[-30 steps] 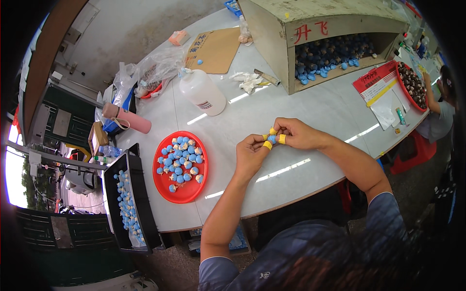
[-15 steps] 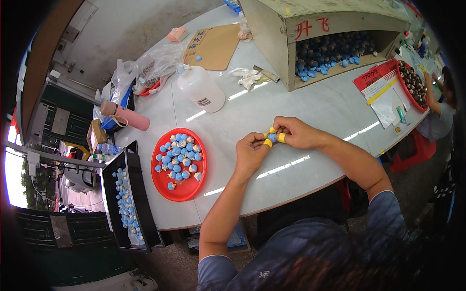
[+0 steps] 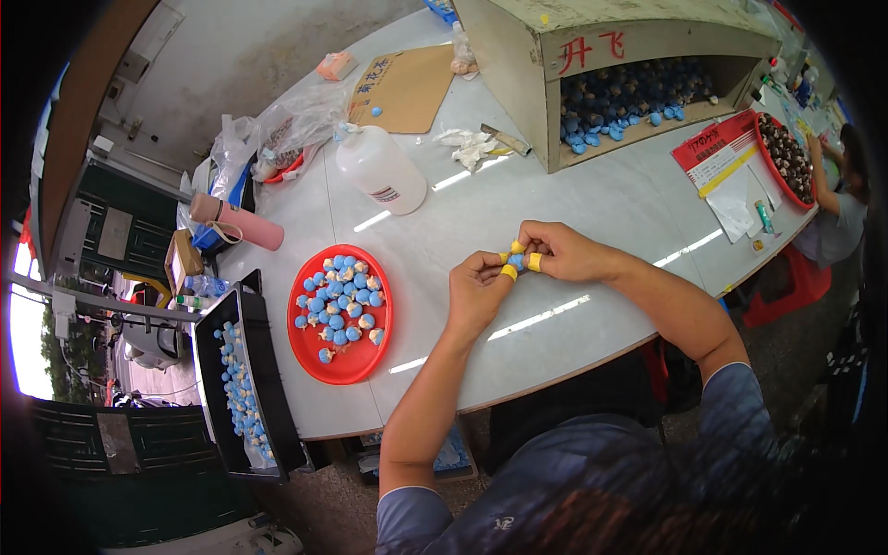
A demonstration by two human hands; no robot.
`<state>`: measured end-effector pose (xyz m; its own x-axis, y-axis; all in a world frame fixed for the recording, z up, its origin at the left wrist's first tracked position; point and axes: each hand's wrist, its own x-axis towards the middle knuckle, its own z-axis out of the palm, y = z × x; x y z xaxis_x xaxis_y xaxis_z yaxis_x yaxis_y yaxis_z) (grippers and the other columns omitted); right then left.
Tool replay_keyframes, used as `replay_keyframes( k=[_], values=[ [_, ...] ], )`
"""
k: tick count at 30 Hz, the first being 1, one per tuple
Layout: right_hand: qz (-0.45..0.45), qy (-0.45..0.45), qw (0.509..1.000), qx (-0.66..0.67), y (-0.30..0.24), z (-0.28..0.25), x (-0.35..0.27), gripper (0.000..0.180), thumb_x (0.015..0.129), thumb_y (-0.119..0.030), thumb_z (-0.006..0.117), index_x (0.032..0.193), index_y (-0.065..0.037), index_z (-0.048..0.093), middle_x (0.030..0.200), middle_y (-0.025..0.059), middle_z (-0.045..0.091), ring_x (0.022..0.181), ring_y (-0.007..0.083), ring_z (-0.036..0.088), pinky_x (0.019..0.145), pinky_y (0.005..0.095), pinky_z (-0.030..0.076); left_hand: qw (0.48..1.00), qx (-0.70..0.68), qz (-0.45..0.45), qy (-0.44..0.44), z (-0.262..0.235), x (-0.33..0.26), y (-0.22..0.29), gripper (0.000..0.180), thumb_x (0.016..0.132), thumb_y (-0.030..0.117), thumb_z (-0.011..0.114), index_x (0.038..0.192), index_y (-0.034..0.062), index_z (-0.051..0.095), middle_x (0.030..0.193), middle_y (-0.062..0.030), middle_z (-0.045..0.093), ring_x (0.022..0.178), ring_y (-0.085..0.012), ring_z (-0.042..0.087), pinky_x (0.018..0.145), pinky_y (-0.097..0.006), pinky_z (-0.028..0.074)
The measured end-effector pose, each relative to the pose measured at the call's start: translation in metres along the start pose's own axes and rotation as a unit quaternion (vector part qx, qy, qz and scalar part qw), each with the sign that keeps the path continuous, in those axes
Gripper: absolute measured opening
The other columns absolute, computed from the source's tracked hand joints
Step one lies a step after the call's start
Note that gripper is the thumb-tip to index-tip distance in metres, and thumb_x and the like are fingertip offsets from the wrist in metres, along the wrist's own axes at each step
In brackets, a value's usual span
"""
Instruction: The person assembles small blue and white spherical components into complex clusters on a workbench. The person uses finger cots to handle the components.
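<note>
My left hand and my right hand meet above the grey table, fingertips pinched together on one small blue piece. Yellow bands wrap the thumbs and forefingers of both hands. Most of the piece is covered by the fingers, so its full shape cannot be made out. Left of my hands, a round red tray holds many small balls, blue on one side and cream on the other.
A black bin with more blue pieces stands at the table's left edge. Behind are a white plastic bottle, a pink flask and a metal box full of blue pieces. Another person sits far right by a red basket.
Almost nothing differs. Both hands stay pinched on the blue piece in the same place, and the whole view has shifted very slightly.
</note>
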<state>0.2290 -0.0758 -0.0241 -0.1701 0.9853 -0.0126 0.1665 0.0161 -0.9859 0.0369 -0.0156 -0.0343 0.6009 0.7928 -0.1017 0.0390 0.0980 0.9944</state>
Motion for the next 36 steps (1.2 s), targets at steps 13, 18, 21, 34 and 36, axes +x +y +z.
replay_keyframes(
  k=[13,18,21,34,36],
  values=[
    [0.000,0.003,1.000,0.015,0.000,0.000,0.000,0.010,0.092,-0.003,0.059,0.100,-0.001,0.053,0.090,0.0026,0.057,0.077,0.0053,0.050,0.066,0.0215,0.042,0.998,-0.060,0.000,-0.007,0.000,0.002,-0.003,0.015,0.085,-0.004,0.063,0.099,-0.0089,0.058,0.093,-0.0138,0.067,0.087,-0.0132,0.066,0.074,-0.020,0.051],
    [0.002,-0.007,1.000,0.008,0.001,-0.001,0.002,0.012,0.093,-0.005,0.058,0.102,-0.001,0.052,0.090,0.0036,0.057,0.075,0.0059,0.051,0.063,0.0213,0.044,0.998,-0.060,-0.004,-0.005,-0.001,0.002,0.002,0.015,0.085,-0.004,0.063,0.099,-0.0088,0.058,0.093,-0.0135,0.067,0.087,-0.0134,0.066,0.074,-0.021,0.051],
    [0.042,-0.014,0.998,0.036,-0.003,-0.001,0.000,0.014,0.094,-0.007,0.056,0.105,-0.001,0.051,0.090,0.0040,0.057,0.074,0.0068,0.051,0.060,0.0218,0.045,0.997,-0.072,-0.005,-0.005,0.001,0.002,0.004,0.015,0.086,-0.004,0.063,0.099,-0.0087,0.057,0.094,-0.0138,0.067,0.087,-0.0141,0.066,0.075,-0.022,0.052],
    [0.049,-0.014,0.995,0.091,-0.008,-0.003,-0.001,0.014,0.095,-0.009,0.055,0.106,-0.003,0.051,0.091,0.0034,0.055,0.074,0.0066,0.050,0.059,0.0213,0.045,0.998,-0.064,0.002,-0.013,0.001,0.002,0.007,0.012,0.088,-0.005,0.059,0.099,-0.0097,0.057,0.101,-0.0175,0.065,0.093,-0.0192,0.067,0.086,-0.030,0.057],
    [0.051,-0.019,0.995,0.084,-0.009,-0.003,-0.001,0.013,0.095,-0.009,0.055,0.105,-0.003,0.051,0.091,0.0029,0.055,0.074,0.0065,0.050,0.059,0.0213,0.045,0.998,-0.065,0.000,-0.011,0.000,0.001,0.006,0.012,0.087,-0.004,0.060,0.098,-0.0087,0.058,0.098,-0.0151,0.066,0.091,-0.0163,0.066,0.081,-0.026,0.055]
  ],
)
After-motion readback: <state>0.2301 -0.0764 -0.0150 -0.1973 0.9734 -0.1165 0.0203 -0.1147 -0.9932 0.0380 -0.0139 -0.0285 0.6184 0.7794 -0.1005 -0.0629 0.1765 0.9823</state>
